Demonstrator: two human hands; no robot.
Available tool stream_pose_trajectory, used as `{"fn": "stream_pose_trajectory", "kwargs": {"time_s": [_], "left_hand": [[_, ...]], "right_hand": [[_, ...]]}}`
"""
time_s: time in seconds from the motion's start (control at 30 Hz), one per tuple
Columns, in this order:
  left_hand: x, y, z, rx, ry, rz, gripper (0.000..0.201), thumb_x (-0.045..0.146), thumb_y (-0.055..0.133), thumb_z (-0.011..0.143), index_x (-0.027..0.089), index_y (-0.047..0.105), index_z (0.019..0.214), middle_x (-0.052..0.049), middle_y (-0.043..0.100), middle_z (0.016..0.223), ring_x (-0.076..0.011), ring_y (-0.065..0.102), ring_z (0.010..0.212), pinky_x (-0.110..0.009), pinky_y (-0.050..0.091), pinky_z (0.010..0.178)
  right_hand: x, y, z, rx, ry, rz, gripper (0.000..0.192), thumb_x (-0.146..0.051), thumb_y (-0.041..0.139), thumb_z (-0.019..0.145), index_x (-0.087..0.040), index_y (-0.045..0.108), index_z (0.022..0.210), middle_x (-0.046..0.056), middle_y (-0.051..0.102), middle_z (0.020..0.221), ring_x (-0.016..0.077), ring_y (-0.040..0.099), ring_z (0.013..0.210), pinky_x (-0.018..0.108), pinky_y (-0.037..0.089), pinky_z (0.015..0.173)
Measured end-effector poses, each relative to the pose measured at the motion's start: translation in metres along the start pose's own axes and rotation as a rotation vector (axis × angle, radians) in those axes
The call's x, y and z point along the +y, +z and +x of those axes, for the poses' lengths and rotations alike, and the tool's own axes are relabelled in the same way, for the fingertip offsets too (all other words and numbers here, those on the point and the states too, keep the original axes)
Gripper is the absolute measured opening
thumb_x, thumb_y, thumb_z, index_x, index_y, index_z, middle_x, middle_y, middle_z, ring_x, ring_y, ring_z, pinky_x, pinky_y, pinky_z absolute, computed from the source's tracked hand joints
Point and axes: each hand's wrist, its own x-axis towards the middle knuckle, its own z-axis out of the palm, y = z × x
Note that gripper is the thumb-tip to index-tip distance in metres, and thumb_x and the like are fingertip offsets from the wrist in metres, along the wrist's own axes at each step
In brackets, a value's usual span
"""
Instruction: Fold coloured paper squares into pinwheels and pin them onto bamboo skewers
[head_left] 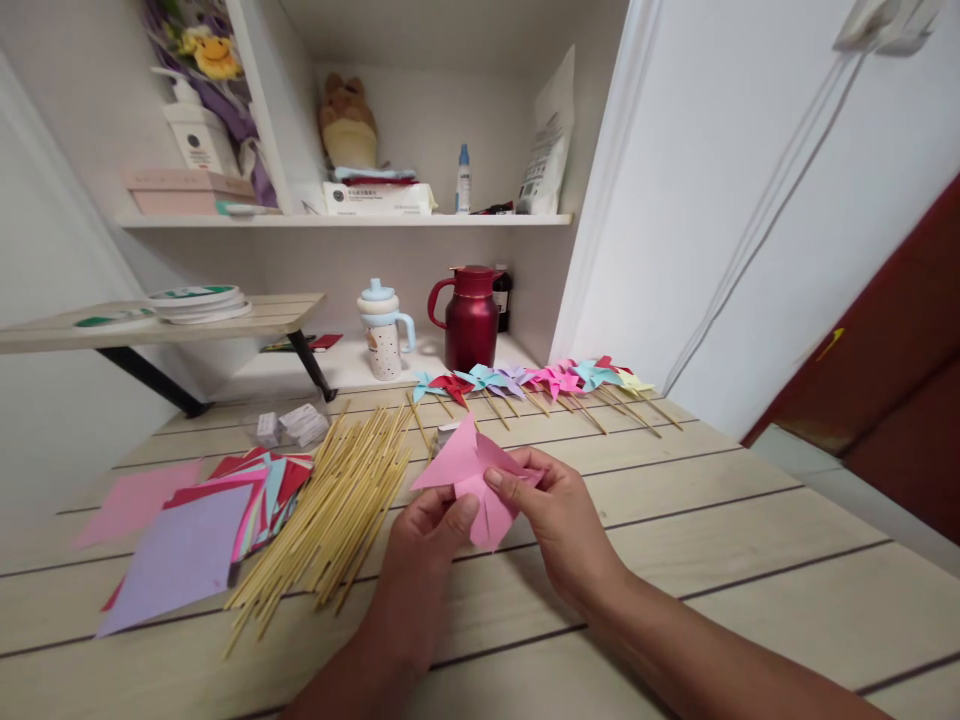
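Between my two hands is a pink paper pinwheel [455,462], partly folded, held just above the table. My left hand [427,535] pinches its lower left side between thumb and fingers. On the other side, my right hand [551,505] grips the paper near its middle and right corner, thumb on top. To the left lies a loose heap of thin wooden sticks [337,510]. Beyond my hands, several finished paper pinwheels [555,380] on sticks rest in a row. A small object [445,436] sits partly hidden behind the pink paper.
Coloured paper squares [180,550] are spread at the left, with small white packets [300,424] behind them. A low stand [285,313] holds round white discs [199,303]. At the back stand a dark red jug [472,325] and a light blue-lidded cup [384,335], below a shelf [300,221].
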Motion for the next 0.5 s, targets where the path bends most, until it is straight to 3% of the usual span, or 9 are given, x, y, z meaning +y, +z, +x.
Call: {"fn": "stream_pose_trajectory", "kwargs": {"time_s": [0.1,0.33,0.5], "left_hand": [[-0.0009,-0.0018,0.0011,0.054,0.008,0.033,0.025,0.034,0.075,0.075,0.017,0.074,0.093,-0.006,0.075,0.092,-0.0192,0.065,0.084,-0.029,0.047,0.080],[-0.0032,0.0004,0.0004,-0.010,0.000,-0.036,0.027,0.034,0.071,0.079,0.018,0.074,0.100,-0.006,0.073,0.096,-0.0169,0.062,0.084,-0.029,0.047,0.084],[-0.0017,-0.0003,0.0004,0.080,0.013,-0.008,0.020,0.035,0.073,0.076,0.017,0.074,0.083,-0.003,0.071,0.079,-0.0147,0.058,0.073,-0.027,0.046,0.076]], "right_hand": [[0.0015,-0.0001,0.0001,-0.004,0.013,0.000,0.027,-0.036,0.082,0.069,-0.015,0.067,0.077,0.001,0.064,0.067,0.0119,0.054,0.060,0.024,0.042,0.057],[0.0029,0.0029,-0.0015,-0.012,0.017,0.037,0.025,-0.034,0.081,0.069,-0.015,0.066,0.073,-0.001,0.063,0.063,0.0106,0.052,0.057,0.023,0.042,0.056],[0.0024,0.0054,-0.0050,-0.037,0.038,0.046,0.023,-0.034,0.080,0.071,-0.015,0.068,0.077,0.000,0.064,0.065,0.0115,0.054,0.057,0.024,0.044,0.057]]}}
